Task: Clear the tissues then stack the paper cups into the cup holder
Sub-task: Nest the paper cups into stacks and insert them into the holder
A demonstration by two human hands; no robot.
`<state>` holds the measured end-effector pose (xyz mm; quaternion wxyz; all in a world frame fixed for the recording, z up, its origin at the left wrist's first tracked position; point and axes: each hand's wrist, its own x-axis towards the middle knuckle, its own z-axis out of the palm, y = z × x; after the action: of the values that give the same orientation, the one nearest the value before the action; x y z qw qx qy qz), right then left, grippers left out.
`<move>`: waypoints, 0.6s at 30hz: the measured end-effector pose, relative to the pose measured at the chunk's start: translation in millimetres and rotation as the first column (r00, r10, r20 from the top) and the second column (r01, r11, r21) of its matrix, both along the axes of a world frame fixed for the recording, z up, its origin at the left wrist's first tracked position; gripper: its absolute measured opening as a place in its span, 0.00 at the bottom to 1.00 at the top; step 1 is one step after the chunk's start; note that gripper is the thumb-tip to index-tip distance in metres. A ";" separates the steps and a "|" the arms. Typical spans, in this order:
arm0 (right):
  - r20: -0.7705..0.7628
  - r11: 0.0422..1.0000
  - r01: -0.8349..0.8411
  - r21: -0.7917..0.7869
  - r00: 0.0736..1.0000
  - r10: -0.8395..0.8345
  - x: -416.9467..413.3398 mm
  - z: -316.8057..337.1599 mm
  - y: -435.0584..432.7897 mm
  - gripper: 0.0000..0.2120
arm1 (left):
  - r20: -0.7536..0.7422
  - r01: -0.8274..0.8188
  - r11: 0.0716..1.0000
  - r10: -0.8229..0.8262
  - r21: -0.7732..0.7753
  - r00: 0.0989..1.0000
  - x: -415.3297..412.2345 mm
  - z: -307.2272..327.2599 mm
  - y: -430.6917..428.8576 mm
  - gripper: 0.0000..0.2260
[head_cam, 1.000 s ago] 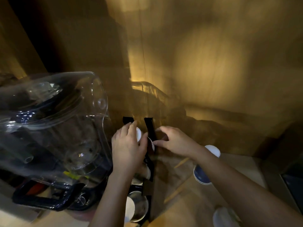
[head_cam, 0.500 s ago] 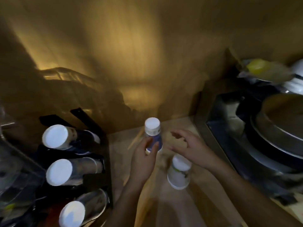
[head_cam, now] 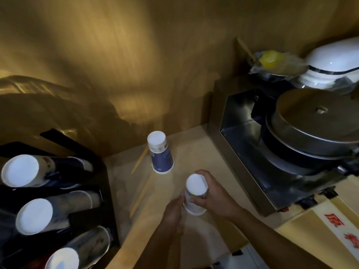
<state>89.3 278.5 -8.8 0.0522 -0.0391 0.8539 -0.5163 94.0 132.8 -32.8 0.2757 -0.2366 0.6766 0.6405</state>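
Cups (head_cam: 194, 195) sit upside down, upright on the counter (head_cam: 194, 148), both hands (head_cam: 211, 197) wrapped round them, holder (head_cam: 97, 171) way off left, so the left hand (head_cam: 172, 210) is nearer.

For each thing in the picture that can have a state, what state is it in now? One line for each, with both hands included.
Blue paper cup: upside down, standing alone on the counter, untouched.
White paper cup: upside down, gripped by both hands.
Right hand: closed around the white paper cup.
Left hand: touching the white paper cup's lower side.
Cup holder: three cup stacks lying in it, bases facing the camera.
Metal pot: lid on.
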 end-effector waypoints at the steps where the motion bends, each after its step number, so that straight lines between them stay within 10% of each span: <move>1: -0.008 1.000 -0.006 -0.006 1.000 0.006 0.1 -0.1 -1.5 0.33 | 0.038 -0.058 0.996 0.056 0.062 0.998 2.3 -1.7 -0.5 0.13; 9: -0.076 0.998 -0.026 -0.058 0.997 0.022 -7.0 13.9 -15.2 0.31 | 0.206 -0.225 0.921 0.164 0.319 0.965 6.8 8.8 -25.0 0.20; 18: -0.248 0.977 -0.210 -0.031 0.949 0.196 -40.0 73.3 -63.4 0.33 | -0.026 -0.335 0.923 0.346 0.189 0.938 1.1 61.9 -71.3 0.12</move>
<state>49.3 215.1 64.5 -0.0011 -0.1912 0.8303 -0.5234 95.0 61.4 29.0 0.1608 -0.3055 0.5716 0.7444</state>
